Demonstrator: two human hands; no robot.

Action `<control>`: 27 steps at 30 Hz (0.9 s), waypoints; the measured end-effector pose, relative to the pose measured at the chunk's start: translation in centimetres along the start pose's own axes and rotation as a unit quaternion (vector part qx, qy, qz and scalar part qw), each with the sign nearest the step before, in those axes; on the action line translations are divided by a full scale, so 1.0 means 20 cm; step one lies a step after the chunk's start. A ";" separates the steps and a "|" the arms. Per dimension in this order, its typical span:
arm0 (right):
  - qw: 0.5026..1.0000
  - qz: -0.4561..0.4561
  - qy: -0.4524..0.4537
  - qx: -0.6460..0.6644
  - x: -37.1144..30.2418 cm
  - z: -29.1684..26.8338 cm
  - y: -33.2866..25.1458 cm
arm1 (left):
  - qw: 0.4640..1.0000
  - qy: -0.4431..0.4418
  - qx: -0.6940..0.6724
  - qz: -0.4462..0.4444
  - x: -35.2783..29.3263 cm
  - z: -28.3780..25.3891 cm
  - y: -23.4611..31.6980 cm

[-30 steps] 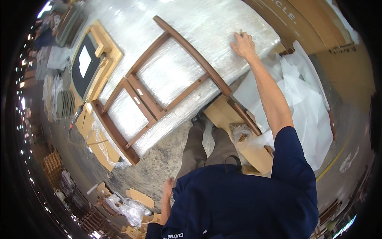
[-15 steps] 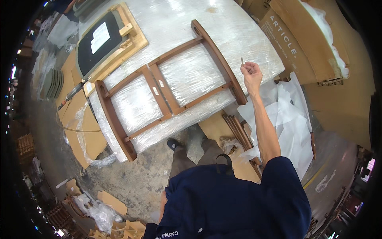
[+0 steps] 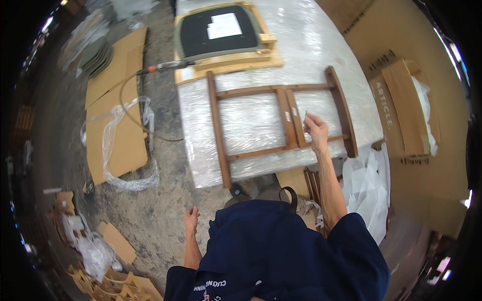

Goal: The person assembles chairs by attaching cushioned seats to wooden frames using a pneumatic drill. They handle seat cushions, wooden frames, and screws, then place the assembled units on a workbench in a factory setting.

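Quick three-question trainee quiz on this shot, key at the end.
1. The sheet on the black panel is: a) red, b) white, c) blue?
2. True or false: the left hand is touching the wooden frame.
3. Which hand pinches the thin piece?

Key: 1. b. 2. False; it hangs apart from it, in front of the person's side of the table. 3. The right hand.
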State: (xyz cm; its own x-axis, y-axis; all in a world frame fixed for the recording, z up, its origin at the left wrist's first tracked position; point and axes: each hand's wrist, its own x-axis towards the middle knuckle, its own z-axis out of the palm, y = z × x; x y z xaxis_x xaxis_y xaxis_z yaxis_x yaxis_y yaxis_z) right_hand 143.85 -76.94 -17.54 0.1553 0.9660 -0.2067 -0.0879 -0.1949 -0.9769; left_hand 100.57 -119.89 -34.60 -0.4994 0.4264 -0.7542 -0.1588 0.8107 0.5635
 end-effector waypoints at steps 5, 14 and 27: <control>0.981 0.125 -0.147 0.019 -0.19 0.43 0.17 | 0.993 0.043 -0.065 -0.090 -0.10 -0.10 -0.34; 0.978 0.133 -0.159 -0.004 -0.39 0.67 0.18 | 0.996 -0.048 0.017 -0.078 -0.41 0.00 -0.66; 0.978 0.182 -0.034 0.101 0.09 0.57 0.20 | 0.995 -0.014 -0.076 -0.068 -0.05 -0.07 -0.18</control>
State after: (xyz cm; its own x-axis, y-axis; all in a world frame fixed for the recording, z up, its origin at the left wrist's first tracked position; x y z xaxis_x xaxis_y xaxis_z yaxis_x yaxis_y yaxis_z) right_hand 132.57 -74.01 -21.22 0.0125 0.8493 -0.5277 -0.3185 -0.4969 -0.8073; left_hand 100.46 -123.86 -35.42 -0.4416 0.3302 -0.8343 -0.3504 0.7925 0.4991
